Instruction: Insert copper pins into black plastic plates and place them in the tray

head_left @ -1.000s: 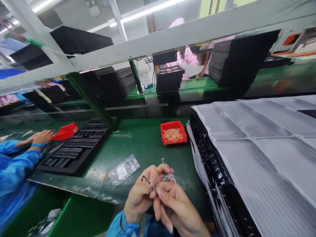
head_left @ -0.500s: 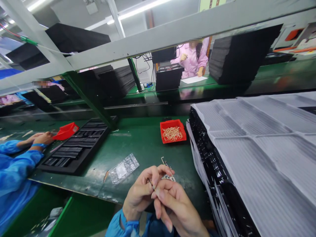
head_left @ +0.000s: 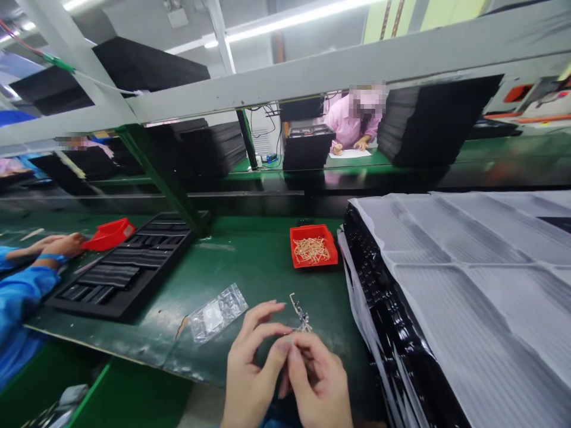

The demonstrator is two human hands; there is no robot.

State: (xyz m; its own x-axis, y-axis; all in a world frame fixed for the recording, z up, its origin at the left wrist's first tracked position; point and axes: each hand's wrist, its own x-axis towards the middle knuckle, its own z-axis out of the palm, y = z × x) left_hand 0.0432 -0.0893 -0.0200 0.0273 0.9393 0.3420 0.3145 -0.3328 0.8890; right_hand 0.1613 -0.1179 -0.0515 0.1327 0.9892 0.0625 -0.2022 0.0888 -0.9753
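Observation:
My left hand [head_left: 255,359] and my right hand [head_left: 316,371] meet at the fingertips above the near edge of the green table. Thumb and forefinger of each are pinched together at one spot; whatever is between them is too small and covered to make out. The middle fingers of my left hand stretch forward, while those of my right curl under. Just beyond the fingertips lies a little heap of thin metal parts [head_left: 303,317], partly hidden. A clear zip bag [head_left: 217,313] with a white label rests to the left.
Further back sits a red bin [head_left: 292,252] of thin beige pieces. Tall stacked black trays with white liner sheets [head_left: 450,303] border the right side. To the left are a black foam tray [head_left: 129,306], another red bin [head_left: 107,233] and a co-worker's hands [head_left: 66,245].
My hands have turned, and the left fingers have straightened, uncovering more of the metal heap. The view has shifted slightly. Across the bench, a person in pink has leaned down to a white sheet.

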